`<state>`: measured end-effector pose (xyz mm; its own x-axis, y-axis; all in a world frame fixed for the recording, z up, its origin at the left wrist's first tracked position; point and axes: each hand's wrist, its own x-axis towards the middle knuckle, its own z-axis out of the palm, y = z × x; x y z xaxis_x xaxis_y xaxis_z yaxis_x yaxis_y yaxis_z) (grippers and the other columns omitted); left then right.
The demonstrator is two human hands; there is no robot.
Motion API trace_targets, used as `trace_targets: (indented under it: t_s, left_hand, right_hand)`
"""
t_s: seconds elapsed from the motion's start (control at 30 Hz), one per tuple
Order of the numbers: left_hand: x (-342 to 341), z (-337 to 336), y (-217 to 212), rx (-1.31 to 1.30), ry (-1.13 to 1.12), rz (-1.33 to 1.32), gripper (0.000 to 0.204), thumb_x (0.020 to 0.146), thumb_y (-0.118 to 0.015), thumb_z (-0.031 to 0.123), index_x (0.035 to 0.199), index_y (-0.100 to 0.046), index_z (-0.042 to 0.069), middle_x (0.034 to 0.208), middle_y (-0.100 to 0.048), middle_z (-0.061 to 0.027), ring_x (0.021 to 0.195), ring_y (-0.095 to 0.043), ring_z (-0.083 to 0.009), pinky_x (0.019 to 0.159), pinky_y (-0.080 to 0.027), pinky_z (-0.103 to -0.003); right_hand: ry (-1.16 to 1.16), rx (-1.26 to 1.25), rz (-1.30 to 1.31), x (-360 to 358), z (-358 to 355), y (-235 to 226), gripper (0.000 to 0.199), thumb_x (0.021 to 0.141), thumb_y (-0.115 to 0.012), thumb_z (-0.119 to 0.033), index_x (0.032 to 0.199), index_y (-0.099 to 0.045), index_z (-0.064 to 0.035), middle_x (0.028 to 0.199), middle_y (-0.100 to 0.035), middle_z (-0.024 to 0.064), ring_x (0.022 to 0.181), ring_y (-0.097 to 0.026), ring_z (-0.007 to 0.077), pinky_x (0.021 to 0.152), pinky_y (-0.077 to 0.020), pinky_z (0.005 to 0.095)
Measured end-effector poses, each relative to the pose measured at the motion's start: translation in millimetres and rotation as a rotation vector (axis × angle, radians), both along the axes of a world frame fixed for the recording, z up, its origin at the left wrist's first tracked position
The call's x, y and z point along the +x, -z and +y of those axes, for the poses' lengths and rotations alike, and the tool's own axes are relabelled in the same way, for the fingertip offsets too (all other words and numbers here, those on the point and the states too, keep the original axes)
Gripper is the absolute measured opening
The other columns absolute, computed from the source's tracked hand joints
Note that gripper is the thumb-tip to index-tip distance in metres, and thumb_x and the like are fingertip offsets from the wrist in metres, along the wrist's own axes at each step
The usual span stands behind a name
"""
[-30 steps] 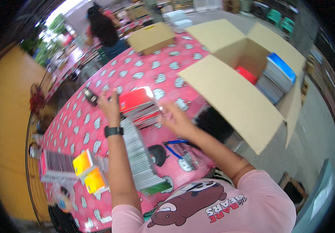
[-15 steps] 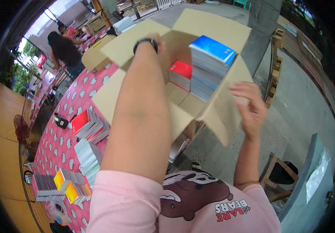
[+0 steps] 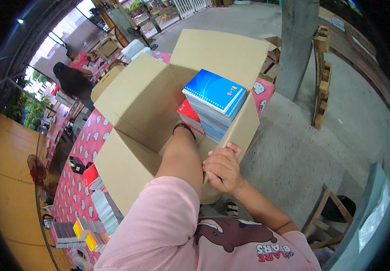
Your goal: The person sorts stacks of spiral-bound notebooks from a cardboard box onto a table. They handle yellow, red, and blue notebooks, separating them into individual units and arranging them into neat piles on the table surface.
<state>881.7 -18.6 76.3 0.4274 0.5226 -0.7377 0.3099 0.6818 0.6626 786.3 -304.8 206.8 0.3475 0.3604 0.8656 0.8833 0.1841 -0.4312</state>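
A large open cardboard box [image 3: 134, 106] stands on the table in front of me. My right hand [image 3: 224, 166] grips its near right edge, fingers folded over the cardboard. My left hand [image 3: 179, 122] is down inside the box, with a black band at the wrist. It is beside a stack of red notebooks [image 3: 190, 118], and its fingers are hidden. To the right of the red stack, a tall stack of blue spiral notebooks [image 3: 215, 90] rises to about the box's rim.
Stacks of notebooks [image 3: 104, 212] stand on the pink patterned tablecloth [image 3: 79, 198] at left, near a black device [image 3: 76, 165]. Two people [image 3: 73, 81] are at a far table. A concrete pillar [image 3: 299, 49] and wooden pallets [image 3: 323, 81] stand at right.
My left hand has gone from the far left flap down into the box. My right hand, free beforehand, has taken hold of the near right edge. My view has shifted.
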Motion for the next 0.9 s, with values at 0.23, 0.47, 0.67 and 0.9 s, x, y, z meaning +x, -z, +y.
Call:
trace_targets:
  t_s: [0.23,0.47,0.67,0.9]
  left_hand:
    - [11.4,4.1,17.5,-0.040,-0.074,-0.003,0.054,0.088,-0.018,0.053,0.085,-0.059,0.017,0.069,-0.058,-0.0002,0.061,-0.056,-0.0176,0.046,-0.043,-0.030]
    - [9.7,11.9,23.3,-0.059,-0.136,0.144,0.081,0.072,-0.022,0.079,0.100,-0.052,0.009,0.079,-0.052,-0.0069,0.073,-0.053,-0.0220,0.059,-0.044,-0.035]
    - [5.7,-18.4,-16.6,0.002,-0.146,-0.120,0.082,0.071,-0.027,0.078,0.105,-0.049,0.006,0.087,-0.049,-0.0091,0.083,-0.052,-0.0256,0.070,-0.044,-0.039]
    - [-4.2,-10.6,-9.1,-0.115,-0.221,-0.088,0.088,0.066,-0.040,0.079,0.116,-0.042,0.006,0.099,-0.045,-0.0104,0.094,-0.047,-0.0255,0.077,-0.041,-0.041]
  right_hand:
    - [-0.007,0.025,-0.009,3.4,6.6,8.5,0.009,0.069,-0.057,-0.019,0.076,-0.059,-0.0140,0.080,-0.057,-0.0019,0.090,-0.052,0.0176,0.095,-0.0195,0.0432]
    - [-0.007,0.054,-0.021,2.9,10.9,9.1,0.010,0.073,-0.052,-0.021,0.072,-0.060,-0.0146,0.077,-0.058,-0.0019,0.087,-0.051,0.0189,0.097,-0.0177,0.0420]
    - [0.008,0.043,-0.032,3.3,8.1,10.9,0.013,0.075,-0.050,-0.022,0.072,-0.060,-0.0146,0.077,-0.058,-0.0017,0.087,-0.052,0.0192,0.098,-0.0177,0.0415]
    - [0.000,0.060,-0.045,3.6,5.5,12.6,0.013,0.075,-0.051,-0.023,0.074,-0.061,-0.0153,0.079,-0.059,-0.0020,0.089,-0.052,0.0189,0.097,-0.0186,0.0417]
